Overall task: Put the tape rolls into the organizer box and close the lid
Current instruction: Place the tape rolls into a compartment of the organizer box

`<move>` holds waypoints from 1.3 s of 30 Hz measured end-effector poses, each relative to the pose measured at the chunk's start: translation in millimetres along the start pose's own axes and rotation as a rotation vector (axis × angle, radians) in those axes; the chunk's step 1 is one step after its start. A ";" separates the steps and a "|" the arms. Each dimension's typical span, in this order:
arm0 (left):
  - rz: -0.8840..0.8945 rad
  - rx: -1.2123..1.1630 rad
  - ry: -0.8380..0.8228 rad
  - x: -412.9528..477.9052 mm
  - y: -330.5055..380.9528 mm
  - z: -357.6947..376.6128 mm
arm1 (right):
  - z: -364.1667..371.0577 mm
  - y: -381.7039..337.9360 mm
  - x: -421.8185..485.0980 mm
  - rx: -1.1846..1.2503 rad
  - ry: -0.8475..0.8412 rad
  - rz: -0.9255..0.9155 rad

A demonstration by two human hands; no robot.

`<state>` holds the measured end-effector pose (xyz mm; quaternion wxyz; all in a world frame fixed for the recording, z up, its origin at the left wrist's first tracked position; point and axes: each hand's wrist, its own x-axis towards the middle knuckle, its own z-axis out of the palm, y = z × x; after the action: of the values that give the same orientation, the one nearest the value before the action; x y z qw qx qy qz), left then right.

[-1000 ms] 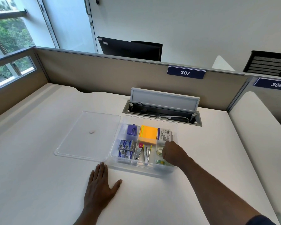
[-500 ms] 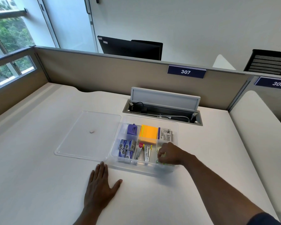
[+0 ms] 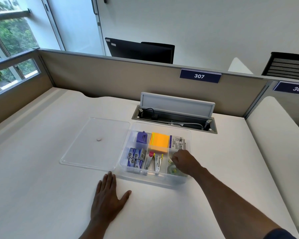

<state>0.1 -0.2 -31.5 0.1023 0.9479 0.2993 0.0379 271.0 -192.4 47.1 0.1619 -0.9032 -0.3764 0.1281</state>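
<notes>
The clear organizer box [image 3: 155,180] stands open on the white desk. Its clear lid [image 3: 86,152] lies flat to its left, touching it. Pale, clear tape rolls [image 3: 172,169] lie in the box's near right compartment. My right hand [image 3: 184,162] reaches into that compartment with fingers curled, pinching a tape roll [image 3: 170,159] at its fingertips; the hand hides most of that roll. My left hand [image 3: 109,199] rests flat on the desk in front of the box's left corner, fingers spread, holding nothing.
Other compartments hold orange sticky notes [image 3: 160,141], a purple sharpener [image 3: 141,138], blue staple boxes [image 3: 135,157] and metal clips [image 3: 154,163]. An open cable hatch [image 3: 176,118] lies behind the box. Beige partitions [image 3: 128,78] border the desk at back and left.
My right hand dropped from above the right compartment into it, then shifted slightly back with fingers curled on a roll. The left hand, box and lid stayed still.
</notes>
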 end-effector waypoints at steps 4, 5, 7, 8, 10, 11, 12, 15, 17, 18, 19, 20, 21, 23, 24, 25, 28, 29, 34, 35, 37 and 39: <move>-0.001 0.003 0.002 0.5 -0.3 0.4 | -0.7 0.6 2.5 -0.003 0.004 0.034; -0.001 0.003 0.001 0.7 -0.2 0.4 | -1.8 1.9 3.0 -0.013 -0.003 0.028; -0.001 0.001 0.001 0.7 -0.2 0.3 | -4.8 3.5 2.9 -0.089 -0.034 -0.003; -0.001 0.000 0.001 0.4 -0.2 0.1 | -6.1 3.8 2.4 -0.143 -0.049 -0.025; -0.001 -0.005 0.006 0.3 0.0 -0.3 | -8.4 3.7 1.2 -0.254 -0.066 -0.058; 0.000 -0.007 0.009 0.4 0.1 -0.6 | -9.4 3.4 1.1 -0.312 -0.075 -0.066; 0.000 -0.005 0.011 0.2 0.2 -0.7 | -10.8 2.7 0.9 -0.368 -0.088 -0.068; -0.004 -0.002 0.015 0.4 0.0 -0.4 | -13.9 1.4 1.1 -0.476 -0.140 -0.072; -0.007 0.002 0.014 0.0 0.1 0.0 | -15.7 1.3 0.9 -0.499 -0.172 -0.074; -0.007 0.002 0.015 -0.2 0.3 0.2 | -16.9 1.2 1.3 -0.496 -0.184 -0.069; -0.008 0.001 0.014 -0.4 0.4 0.2 | -18.2 1.3 1.5 -0.488 -0.196 -0.067; -0.008 0.000 0.013 -0.3 0.6 0.0 | -19.6 0.8 2.0 -0.477 -0.211 -0.067; -0.008 0.000 0.011 -0.4 0.6 -0.3 | -20.6 0.4 2.4 -0.467 -0.227 -0.072; -0.006 -0.003 0.010 -0.2 0.7 -0.5 | -22.3 -1.3 2.9 -0.453 -0.272 -0.076; -0.005 -0.004 0.008 0.0 0.7 -0.6 | -23.1 -2.2 3.1 -0.448 -0.297 -0.073; -0.004 -0.004 0.006 -0.1 0.6 -0.6 | -23.5 -2.7 3.8 -0.438 -0.323 -0.068; -0.006 0.001 0.001 0.0 -0.1 0.5 | -24.6 -2.4 6.1 -0.409 -0.401 -0.060; -0.007 0.004 0.000 0.0 -0.4 1.0 | -25.0 -1.9 6.8 -0.405 -0.415 -0.067; -0.011 0.015 0.003 -0.1 -0.5 1.5 | -22.1 2.4 10.9 -0.407 -0.471 -0.111; -0.010 0.016 0.003 -0.1 -0.4 1.5 | -21.0 3.2 11.3 -0.408 -0.467 -0.114; -0.010 0.018 0.004 0.1 0.1 1.2 | -20.0 4.4 12.4 -0.407 -0.455 -0.111; -0.007 0.017 0.004 0.4 0.3 0.8 | -20.8 4.7 13.8 -0.411 -0.443 -0.101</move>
<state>0.7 -0.4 -32.3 0.0940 0.9475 0.3033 0.0367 290.7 -189.7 62.8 -0.1041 -0.8471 -0.4652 0.2349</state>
